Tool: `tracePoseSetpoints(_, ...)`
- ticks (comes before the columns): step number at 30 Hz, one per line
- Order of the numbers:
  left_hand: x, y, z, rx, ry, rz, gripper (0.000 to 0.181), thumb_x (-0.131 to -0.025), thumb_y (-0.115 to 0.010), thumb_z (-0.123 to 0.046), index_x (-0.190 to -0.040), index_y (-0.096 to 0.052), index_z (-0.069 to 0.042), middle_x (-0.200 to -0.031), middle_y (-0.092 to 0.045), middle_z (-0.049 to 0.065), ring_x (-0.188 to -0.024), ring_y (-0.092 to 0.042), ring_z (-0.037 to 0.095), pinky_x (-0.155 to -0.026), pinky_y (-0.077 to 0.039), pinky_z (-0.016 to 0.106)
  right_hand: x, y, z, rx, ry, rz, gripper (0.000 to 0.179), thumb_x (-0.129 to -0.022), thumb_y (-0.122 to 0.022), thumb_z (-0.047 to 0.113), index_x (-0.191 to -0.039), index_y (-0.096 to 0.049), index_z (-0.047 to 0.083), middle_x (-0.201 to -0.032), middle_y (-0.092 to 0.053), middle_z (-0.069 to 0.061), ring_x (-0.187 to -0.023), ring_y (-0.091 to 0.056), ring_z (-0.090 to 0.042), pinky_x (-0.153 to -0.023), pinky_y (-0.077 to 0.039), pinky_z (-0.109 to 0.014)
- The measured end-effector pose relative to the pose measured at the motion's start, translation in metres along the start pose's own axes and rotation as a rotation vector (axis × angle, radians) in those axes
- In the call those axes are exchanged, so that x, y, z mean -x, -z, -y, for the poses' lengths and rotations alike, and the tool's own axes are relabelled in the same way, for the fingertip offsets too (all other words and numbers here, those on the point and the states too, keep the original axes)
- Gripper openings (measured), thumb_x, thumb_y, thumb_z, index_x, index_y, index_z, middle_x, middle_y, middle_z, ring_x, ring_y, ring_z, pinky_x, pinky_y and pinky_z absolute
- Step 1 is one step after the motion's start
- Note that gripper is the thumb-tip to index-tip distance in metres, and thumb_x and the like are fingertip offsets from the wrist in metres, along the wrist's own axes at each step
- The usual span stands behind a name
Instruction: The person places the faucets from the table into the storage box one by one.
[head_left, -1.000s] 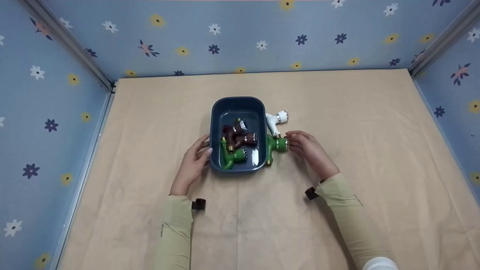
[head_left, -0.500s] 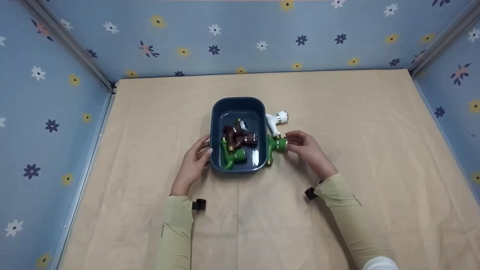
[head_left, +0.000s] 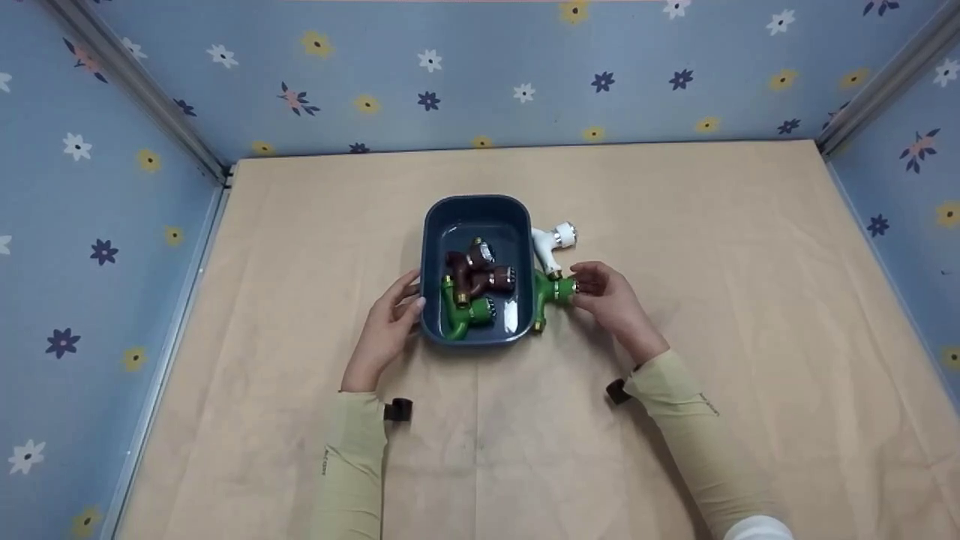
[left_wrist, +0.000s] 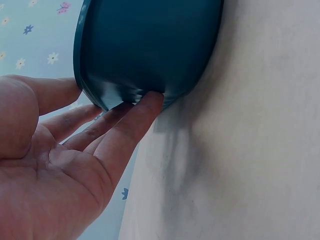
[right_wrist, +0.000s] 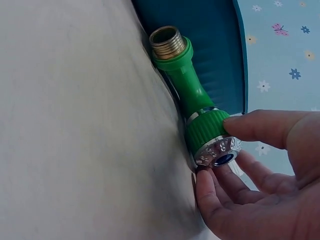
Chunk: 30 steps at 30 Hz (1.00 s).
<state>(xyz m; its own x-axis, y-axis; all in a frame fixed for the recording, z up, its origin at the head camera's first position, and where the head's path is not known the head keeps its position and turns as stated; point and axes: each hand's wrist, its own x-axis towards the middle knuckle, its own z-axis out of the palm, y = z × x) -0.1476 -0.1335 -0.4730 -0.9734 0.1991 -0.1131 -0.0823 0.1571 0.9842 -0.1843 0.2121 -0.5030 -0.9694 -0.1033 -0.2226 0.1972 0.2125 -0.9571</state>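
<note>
My left hand [head_left: 384,324] touches the left wall of a dark blue plastic bin [head_left: 478,206], its fingers fairly straight in the left wrist view. Inside the bin lie two brown taps [head_left: 461,279] and a green tap [head_left: 456,316]. Outside, against its right wall, another green tap [head_left: 541,296] rests with its knob facing right. My right hand [head_left: 616,301] pinches that knob, the thumb on the ribbed green part and the fingers by the chrome cap. In the right wrist view, the green tap's threaded brass end [right_wrist: 169,45] points away from my hand.
Just behind the outer green tap lies a white tap [head_left: 551,244], also beside the bin's right wall. A beige cloth [head_left: 322,210] covers the table. Blue flowered panels [head_left: 495,67] stand at the back and both sides.
The thumb and fingers of my right hand have closed in on the outer green tap's knob. My left hand and the bin stay in place.
</note>
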Motion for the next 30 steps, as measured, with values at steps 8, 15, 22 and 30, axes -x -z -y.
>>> tracePoseSetpoints(8,-0.011,0.002,0.032,-0.017,-0.002,-0.029,0.051,-0.100,-0.052,-0.016,-0.148,-0.037,-0.018,-0.137,-0.048,0.014,-0.120,-0.053,0.027,-0.085,-0.050,0.041,0.016,-0.002,0.022,-0.045,-0.020,0.003,0.050,-0.083,-0.062,-0.015,-0.130,-0.047,-0.010,-0.126,-0.052,-0.024,-0.115,-0.053,-0.036,-0.091,-0.046,-0.029)
tracePoseSetpoints(15,-0.012,0.001,0.032,-0.020,-0.011,-0.035,0.051,-0.100,-0.052,-0.015,-0.148,-0.037,-0.017,-0.137,-0.048,0.016,-0.120,-0.053,0.028,-0.085,-0.050,0.042,0.012,-0.002,0.011,-0.095,-0.039,0.010,0.049,-0.085,-0.063,-0.012,-0.131,-0.046,-0.007,-0.127,-0.050,-0.020,-0.114,-0.055,-0.032,-0.084,-0.050,-0.028)
tracePoseSetpoints(22,-0.011,0.002,0.032,-0.030,-0.019,-0.035,0.050,-0.100,-0.052,-0.014,-0.148,-0.037,-0.017,-0.137,-0.048,0.016,-0.120,-0.053,0.027,-0.084,-0.051,0.041,0.008,-0.002,0.001,-0.093,-0.029,0.001,0.047,-0.085,-0.064,-0.011,-0.129,-0.049,-0.005,-0.126,-0.051,-0.017,-0.110,-0.058,-0.028,-0.082,-0.051,-0.028)
tracePoseSetpoints(30,-0.011,0.002,0.032,-0.026,-0.020,-0.035,0.050,-0.100,-0.052,-0.014,-0.148,-0.037,-0.016,-0.137,-0.048,0.016,-0.119,-0.054,0.027,-0.085,-0.051,0.040,0.009,-0.001,0.000,-0.093,-0.022,0.007,0.046,-0.085,-0.064,-0.010,-0.128,-0.049,-0.007,-0.124,-0.052,-0.017,-0.109,-0.059,-0.026,-0.082,-0.051,-0.026)
